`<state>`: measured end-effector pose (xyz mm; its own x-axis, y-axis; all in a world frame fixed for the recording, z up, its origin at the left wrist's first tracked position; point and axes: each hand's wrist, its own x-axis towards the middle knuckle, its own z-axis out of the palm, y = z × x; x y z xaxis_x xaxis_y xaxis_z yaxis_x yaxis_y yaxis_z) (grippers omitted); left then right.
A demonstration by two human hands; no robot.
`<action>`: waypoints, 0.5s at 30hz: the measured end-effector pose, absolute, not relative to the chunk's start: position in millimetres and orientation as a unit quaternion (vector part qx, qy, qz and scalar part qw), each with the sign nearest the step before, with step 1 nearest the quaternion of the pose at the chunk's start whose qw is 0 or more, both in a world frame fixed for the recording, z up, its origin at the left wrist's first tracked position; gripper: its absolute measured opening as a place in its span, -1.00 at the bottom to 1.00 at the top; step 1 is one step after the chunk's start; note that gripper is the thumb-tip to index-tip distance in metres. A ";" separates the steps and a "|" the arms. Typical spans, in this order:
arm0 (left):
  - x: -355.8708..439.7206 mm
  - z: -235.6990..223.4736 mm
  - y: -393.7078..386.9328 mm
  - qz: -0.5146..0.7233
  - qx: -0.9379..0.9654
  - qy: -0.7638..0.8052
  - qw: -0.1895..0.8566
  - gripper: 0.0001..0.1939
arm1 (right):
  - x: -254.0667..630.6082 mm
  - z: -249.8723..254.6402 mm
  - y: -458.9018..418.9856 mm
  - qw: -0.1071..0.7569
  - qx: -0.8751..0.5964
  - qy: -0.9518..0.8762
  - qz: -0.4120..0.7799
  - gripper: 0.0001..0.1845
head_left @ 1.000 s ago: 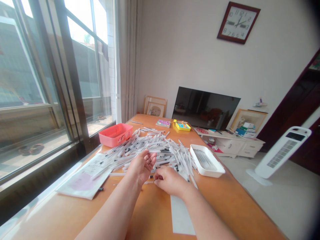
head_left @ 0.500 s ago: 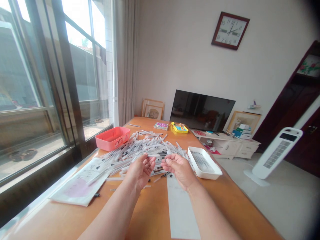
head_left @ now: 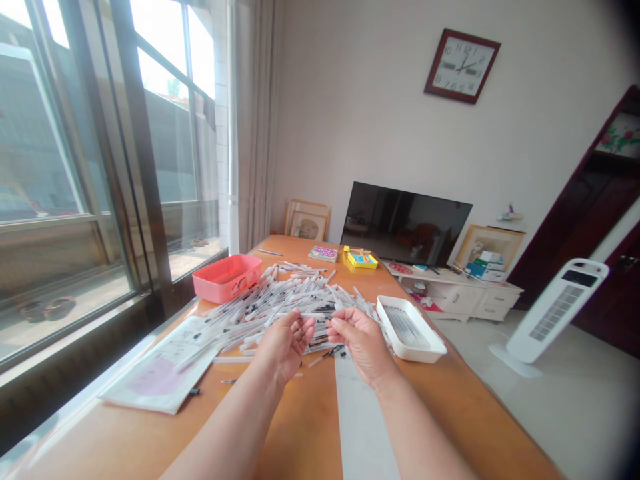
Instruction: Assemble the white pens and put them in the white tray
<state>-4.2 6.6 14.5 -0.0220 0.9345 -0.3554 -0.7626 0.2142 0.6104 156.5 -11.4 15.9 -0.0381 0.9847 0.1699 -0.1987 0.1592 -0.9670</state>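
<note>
White plastic tray (head_left: pixel 411 337) holds pens laid parallel, just beside the right hand (head_left: pixel 361 348). From the head view, the left hand (head_left: pixel 284 348) and right lie palms up, loosely open, gripping nothing, at the near edge of a loose heap of white pens (head_left: pixel 295 300) on the orange table (head_left: pixel 300 427), with a coral plastic box (head_left: pixel 226 279) beyond.

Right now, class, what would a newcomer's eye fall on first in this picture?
A big heap of thin white black-tipped pens sprawls across the orange wooden table. The bare left hand and right hand curl at its near edge. A coral-red plastic box sits left of the heap, a white rectangular tray right.
</note>
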 end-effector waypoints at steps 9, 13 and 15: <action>-3.2 10.2 6.2 0.623 0.159 0.351 0.681 -0.91 | 154.8 14.1 -11.8 0.563 -0.403 -0.525 0.494 -0.67; -2.4 10.6 5.2 0.626 0.164 0.352 0.676 -0.88 | 155.1 14.6 -11.2 0.566 -0.406 -0.523 0.491 -0.65; -2.3 11.2 5.0 0.625 0.163 0.353 0.677 -0.87 | 155.3 15.0 -11.3 0.567 -0.407 -0.523 0.489 -0.65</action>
